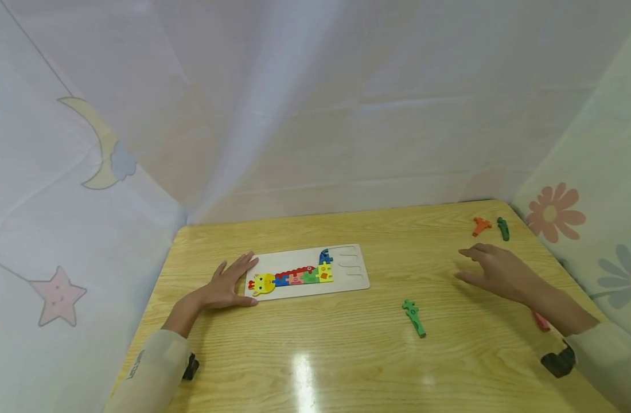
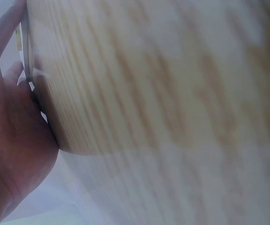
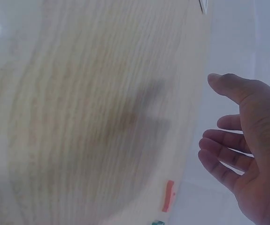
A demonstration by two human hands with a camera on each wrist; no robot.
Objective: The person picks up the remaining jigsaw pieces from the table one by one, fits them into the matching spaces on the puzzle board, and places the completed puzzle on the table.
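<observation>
A pale wooden puzzle board (image 1: pixel 295 293) lies left of the table's middle, bearing a giraffe with a yellow head (image 1: pixel 264 284), several coloured neck and body pieces, and a blue piece (image 1: pixel 325 257) at the upper right of the body. Outlined leg slots at its right end hold no pieces. My left hand (image 1: pixel 228 287) rests at the board's left end, fingers spread and thumb at the lower corner. Above the table on the right, my right hand (image 1: pixel 501 272) hovers with loosely bent fingers and nothing in them; the right wrist view shows the same hand (image 3: pixel 247 145) over its shadow.
A light green puzzle piece (image 1: pixel 413 318) lies right of the board. Toward the back right corner are an orange piece (image 1: pixel 481 226) and a dark green piece (image 1: pixel 503 228). A red-pink piece (image 1: pixel 540 321) is partly hidden under the right forearm. Printed cloth (image 1: pixel 315 143) walls the table.
</observation>
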